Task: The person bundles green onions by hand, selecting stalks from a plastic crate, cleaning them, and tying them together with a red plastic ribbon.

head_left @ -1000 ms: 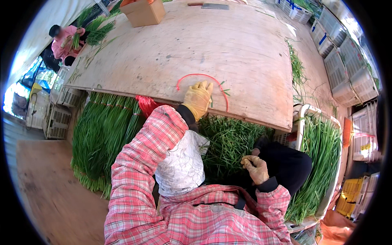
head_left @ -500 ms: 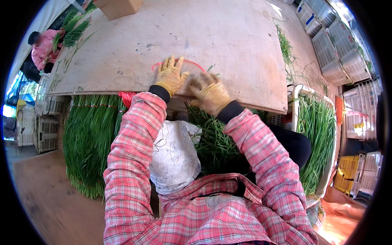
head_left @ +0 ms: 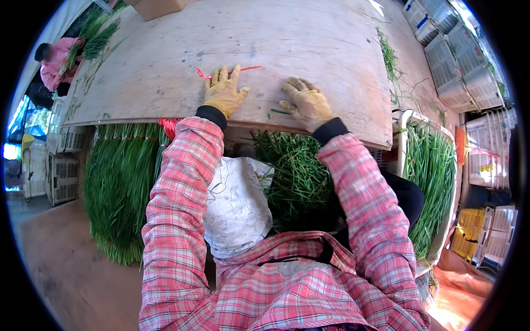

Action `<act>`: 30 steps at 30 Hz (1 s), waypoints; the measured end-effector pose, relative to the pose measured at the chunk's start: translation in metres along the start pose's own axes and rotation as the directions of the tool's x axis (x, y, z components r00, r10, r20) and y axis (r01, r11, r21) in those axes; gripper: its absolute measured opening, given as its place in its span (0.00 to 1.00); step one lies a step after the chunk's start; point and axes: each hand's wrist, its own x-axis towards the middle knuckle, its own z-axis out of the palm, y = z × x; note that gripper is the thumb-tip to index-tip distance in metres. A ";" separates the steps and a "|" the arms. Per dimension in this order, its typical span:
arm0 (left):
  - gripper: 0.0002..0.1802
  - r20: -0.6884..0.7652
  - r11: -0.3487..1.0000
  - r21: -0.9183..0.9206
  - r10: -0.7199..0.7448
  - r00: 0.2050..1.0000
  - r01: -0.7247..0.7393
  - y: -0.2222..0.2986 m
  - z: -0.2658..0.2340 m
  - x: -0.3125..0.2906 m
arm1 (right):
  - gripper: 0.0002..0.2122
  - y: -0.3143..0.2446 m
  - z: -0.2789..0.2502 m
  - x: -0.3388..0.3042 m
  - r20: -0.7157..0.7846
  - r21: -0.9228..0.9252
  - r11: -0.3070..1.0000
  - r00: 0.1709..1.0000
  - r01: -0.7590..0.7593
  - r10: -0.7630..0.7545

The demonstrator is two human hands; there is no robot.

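Observation:
On the wooden board, a thin red tie strip (head_left: 251, 68) lies stretched across, its crinkled end to the left. My left hand (head_left: 223, 95), in a yellow glove, rests palm down at the strip with fingers spread. It covers part of the strip. Farther right, my right hand (head_left: 308, 103), gloved alike, is low over the board with its thumb apart from the slightly bent fingers. The faint right end of the strip reaches toward its fingertips; I see nothing held in it. A green leaf scrap (head_left: 279, 111) lies beside the right thumb.
Tied green leafy bundles (head_left: 118, 187) stand at the left below the board (head_left: 331, 55). Loose greens (head_left: 295, 176) fill the space before my lap; more sit in a white crate (head_left: 406, 124) at right. A cardboard box (head_left: 157, 7) and a person (head_left: 58, 63) are farther off.
My right hand has moved to the right, away from the left hand. The red strip now lies flatter, a little farther up the board. My left hand stays spread nearly in place.

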 end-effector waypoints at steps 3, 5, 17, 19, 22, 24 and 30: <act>0.39 -0.002 1.000 0.003 -0.009 1.000 0.009 0.004 -0.003 0.001 | 0.14 -0.021 0.012 -0.003 -0.032 -0.036 0.995 0.995 0.090 -0.091; 0.39 -0.032 0.999 0.028 -0.021 0.999 0.022 -0.003 0.004 0.001 | 0.15 -0.049 -0.010 -0.036 0.057 0.151 0.978 0.986 0.145 -0.155; 0.25 -0.316 0.952 -0.281 0.029 0.948 -0.123 -0.026 0.016 0.010 | 0.08 -0.065 -0.173 -0.246 -0.036 0.604 0.606 0.741 -0.518 0.670; 0.23 -0.292 0.945 -0.294 0.055 0.955 -0.145 -0.026 0.017 0.007 | 0.06 -0.058 -0.198 -0.267 -0.071 0.640 0.370 0.428 -0.674 0.901; 0.16 -0.374 0.950 -0.218 0.132 0.918 -0.225 -0.039 0.023 0.008 | 0.05 -0.032 -0.227 -0.318 -0.239 0.371 0.442 0.376 -0.817 0.895; 0.15 -0.307 0.918 -0.384 -0.030 0.951 -0.095 -0.001 -0.006 -0.012 | 0.07 -0.022 -0.247 -0.357 -0.252 0.388 0.297 0.210 -0.872 0.945; 0.14 -0.244 0.594 -0.784 -0.030 0.969 -0.179 0.062 -0.013 -0.054 | 0.22 -0.017 -0.263 -0.460 -0.240 -0.192 0.215 0.259 -0.957 0.936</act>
